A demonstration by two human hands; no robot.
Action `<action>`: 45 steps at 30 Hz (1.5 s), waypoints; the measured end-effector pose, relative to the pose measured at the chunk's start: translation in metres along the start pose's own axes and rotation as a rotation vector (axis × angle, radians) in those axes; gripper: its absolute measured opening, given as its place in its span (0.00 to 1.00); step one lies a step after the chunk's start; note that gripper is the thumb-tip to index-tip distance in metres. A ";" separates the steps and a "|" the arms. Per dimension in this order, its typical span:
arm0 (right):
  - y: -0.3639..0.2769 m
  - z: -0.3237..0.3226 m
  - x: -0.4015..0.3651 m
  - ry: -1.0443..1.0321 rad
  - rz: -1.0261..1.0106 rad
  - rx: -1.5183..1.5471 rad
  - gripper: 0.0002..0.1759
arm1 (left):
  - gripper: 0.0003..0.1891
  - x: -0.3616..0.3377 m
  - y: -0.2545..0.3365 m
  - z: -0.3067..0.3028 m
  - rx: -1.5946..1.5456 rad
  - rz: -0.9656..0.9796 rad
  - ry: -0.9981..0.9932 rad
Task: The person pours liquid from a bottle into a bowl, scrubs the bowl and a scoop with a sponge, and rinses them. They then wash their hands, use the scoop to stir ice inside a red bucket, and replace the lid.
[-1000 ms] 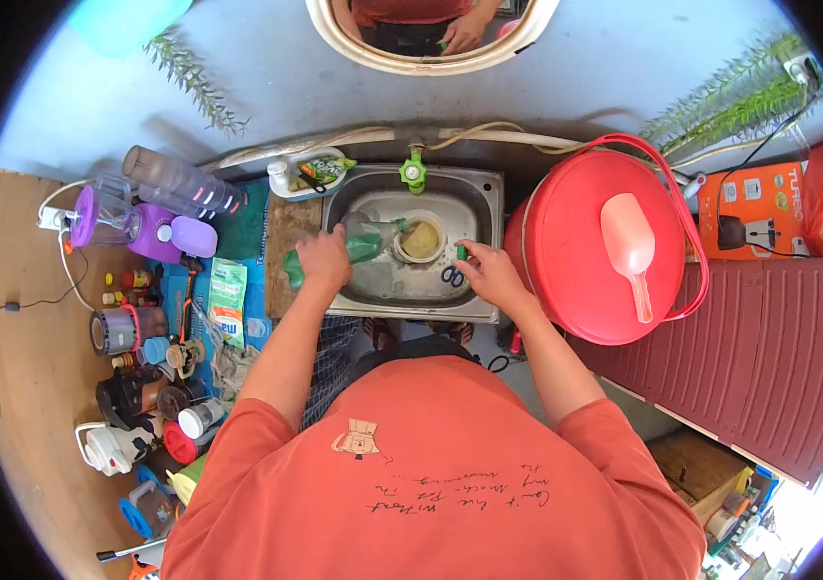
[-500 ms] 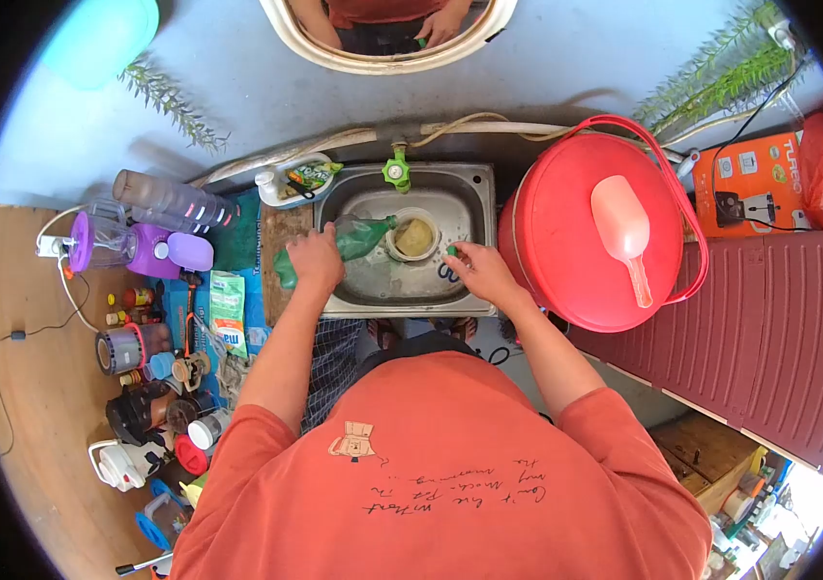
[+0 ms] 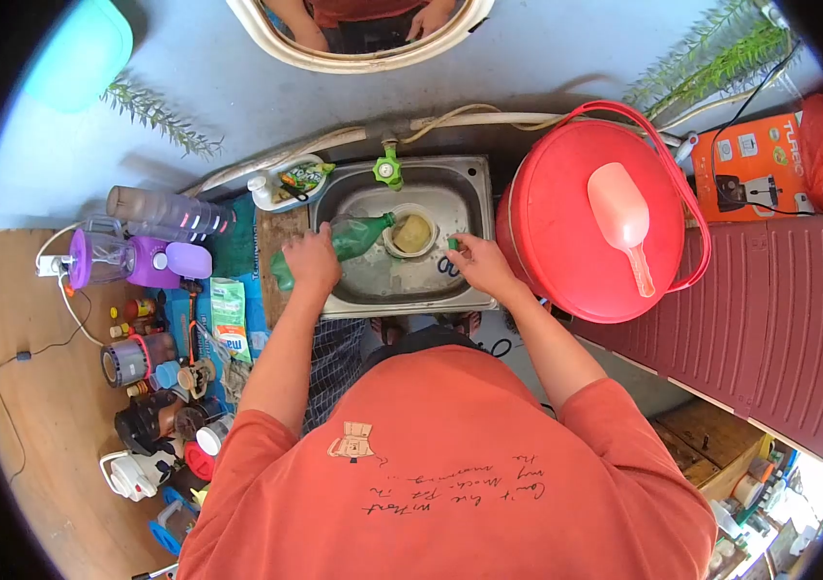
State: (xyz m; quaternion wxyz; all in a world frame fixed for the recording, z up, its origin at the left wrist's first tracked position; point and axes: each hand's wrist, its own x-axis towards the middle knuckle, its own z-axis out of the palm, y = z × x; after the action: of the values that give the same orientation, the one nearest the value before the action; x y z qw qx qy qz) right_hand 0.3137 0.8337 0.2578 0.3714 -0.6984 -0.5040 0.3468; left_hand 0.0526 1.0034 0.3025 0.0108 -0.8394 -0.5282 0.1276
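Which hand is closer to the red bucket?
Right. The right hand is by the right rim of the sink, near the bucket, holding a small green cap; the left hand is across the sink, gripping the green bottle.

My bottle (image 3: 358,236) and cap (image 3: 452,244) are green, my shirt (image 3: 470,416) orange-red, the bucket (image 3: 561,227) red, the scoop (image 3: 617,208) salmon pink; pale checks cross the dark cloth (image 3: 336,358).

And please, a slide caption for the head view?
At a sink, left hand holds a green bottle, right hand a small green item.
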 end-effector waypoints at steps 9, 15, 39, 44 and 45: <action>0.011 0.008 0.005 0.057 0.101 -0.072 0.24 | 0.23 -0.002 0.003 -0.003 0.005 0.031 0.095; 0.013 0.013 0.006 0.051 0.154 -0.067 0.23 | 0.24 0.000 0.008 -0.011 0.020 0.056 0.108; -0.023 0.046 0.074 -0.259 0.371 1.915 0.19 | 0.38 -0.026 -0.003 -0.041 -0.346 0.160 0.159; -0.055 0.031 0.067 -0.269 0.395 1.855 0.20 | 0.38 -0.028 -0.028 -0.017 -0.404 0.111 0.253; -0.059 0.029 0.066 -0.274 0.393 1.848 0.20 | 0.40 -0.029 -0.032 -0.016 -0.434 0.093 0.239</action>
State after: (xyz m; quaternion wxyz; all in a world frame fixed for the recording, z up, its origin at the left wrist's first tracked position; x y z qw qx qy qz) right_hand 0.2796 0.9149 0.2874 0.6491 -0.1541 0.0564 0.7428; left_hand 0.0156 0.9936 0.3286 -0.1129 -0.8545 -0.4992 -0.0887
